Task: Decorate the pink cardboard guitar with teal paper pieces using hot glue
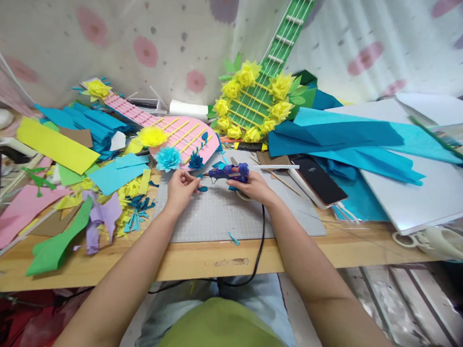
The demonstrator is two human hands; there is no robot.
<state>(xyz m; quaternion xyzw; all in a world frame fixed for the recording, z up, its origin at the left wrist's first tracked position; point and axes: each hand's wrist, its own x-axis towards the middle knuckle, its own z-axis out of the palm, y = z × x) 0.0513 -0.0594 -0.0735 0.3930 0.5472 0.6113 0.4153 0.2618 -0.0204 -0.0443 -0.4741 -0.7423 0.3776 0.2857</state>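
Observation:
My right hand (pixel 250 187) grips a blue hot glue gun (pixel 231 172) with a white glue stick (pixel 276 167) jutting from its back. The nozzle points left, close to my left hand (pixel 184 187), whose fingers pinch a small dark teal paper petal (pixel 202 189). Just beyond lies a pink paper guitar (pixel 183 134) with yellow strings. A yellow paper flower (pixel 151 136), a light blue flower (pixel 168 159) and a dark blue flower (pixel 196 161) decorate its body. Beneath both hands is a grey cutting mat (pixel 221 219).
A green paper guitar (pixel 254 99) ringed with yellow flowers leans at the back. Paper scraps (pixel 115 178) crowd the left. Blue crepe paper (pixel 334 132), a phone (pixel 319 179) and a white mug (pixel 441 242) are on the right. The gun's black cord (pixel 259 242) hangs over the table's front edge.

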